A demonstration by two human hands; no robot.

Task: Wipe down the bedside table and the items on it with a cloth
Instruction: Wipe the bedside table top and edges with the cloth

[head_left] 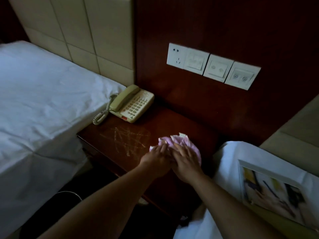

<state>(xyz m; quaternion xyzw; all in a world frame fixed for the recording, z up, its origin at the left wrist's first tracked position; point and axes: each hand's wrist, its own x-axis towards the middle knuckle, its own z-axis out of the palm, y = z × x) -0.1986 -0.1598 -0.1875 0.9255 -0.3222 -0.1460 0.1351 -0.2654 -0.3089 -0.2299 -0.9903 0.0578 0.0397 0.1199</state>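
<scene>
A dark wooden bedside table (174,121) stands between two beds. Pale criss-cross streaks (128,141) mark its top near the front left. A beige corded telephone (132,104) sits at the back left corner, handset on its cradle. A crumpled pink cloth (179,144) lies over the table's front right part. My left hand (157,157) and my right hand (185,162) are side by side on the cloth, fingers bunched into it. Motion blur hides the exact finger positions.
A bed with a white sheet (43,94) borders the table on the left, with a padded headboard (82,37) behind. Another white-covered bed (241,169) on the right carries a framed picture (271,192). A row of wall sockets and switches (214,66) hangs above the table.
</scene>
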